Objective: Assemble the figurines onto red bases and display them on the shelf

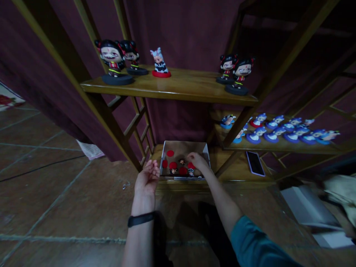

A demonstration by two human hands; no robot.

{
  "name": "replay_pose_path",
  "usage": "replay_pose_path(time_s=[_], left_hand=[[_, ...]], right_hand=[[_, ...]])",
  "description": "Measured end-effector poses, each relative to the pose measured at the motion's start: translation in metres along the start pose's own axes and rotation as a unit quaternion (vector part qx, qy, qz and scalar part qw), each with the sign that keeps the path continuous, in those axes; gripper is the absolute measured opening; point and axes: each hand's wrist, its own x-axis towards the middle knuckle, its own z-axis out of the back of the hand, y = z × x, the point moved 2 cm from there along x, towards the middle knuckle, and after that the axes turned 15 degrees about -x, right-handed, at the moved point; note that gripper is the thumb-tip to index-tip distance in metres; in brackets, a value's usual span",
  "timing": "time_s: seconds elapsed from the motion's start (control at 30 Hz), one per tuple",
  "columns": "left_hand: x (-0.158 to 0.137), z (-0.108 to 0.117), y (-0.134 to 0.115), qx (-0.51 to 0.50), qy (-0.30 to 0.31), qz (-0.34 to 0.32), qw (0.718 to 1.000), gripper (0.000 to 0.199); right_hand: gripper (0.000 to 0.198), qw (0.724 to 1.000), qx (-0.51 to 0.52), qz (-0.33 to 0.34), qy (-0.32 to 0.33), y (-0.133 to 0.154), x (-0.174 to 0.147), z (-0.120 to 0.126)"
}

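Note:
On the bottom shelf stands an open cardboard box [185, 146] with several red discs [170, 153] and small dark-haired figurines [181, 161] inside. A figurine in black and white [191, 172] is near its front wall. My right hand [197, 161] reaches into the box's right side, its fingers bent together; whatever they hold, if anything, is hidden. Just outside the box's left front corner, my left hand [147, 177] is palm up with loosely curled, parted fingers and nothing visible in it.
Above the box, a wooden shelf [180, 87] carries several dark-haired figurines [111, 61] and one pale-haired figurine [159, 63] on a red base. Blue-haired figurines [258, 133] crowd the right shelf. Below them lies a phone [255, 163]. A pale box [310, 205] is on the floor.

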Motion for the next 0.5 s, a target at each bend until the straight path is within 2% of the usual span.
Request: replay_pose_path(time_s=[0.1,0.3,0.5], left_hand=[[-0.002,-0.001,0.0,0.005,-0.003,0.001,1.0,0.02],[-0.002,-0.003,0.005,0.005,0.001,0.005,1.0,0.02],[0.001,-0.001,0.011,0.005,0.0,0.021,1.0,0.02]], right_hand=[[0.025,0.996,-0.058,-0.033,0.061,-0.007,-0.009,0.001],[0.042,0.981,-0.169,-0.023,0.095,0.018,-0.027,-0.015],[0.047,0.984,-0.14,-0.018,0.105,0.014,-0.025,-0.013]])
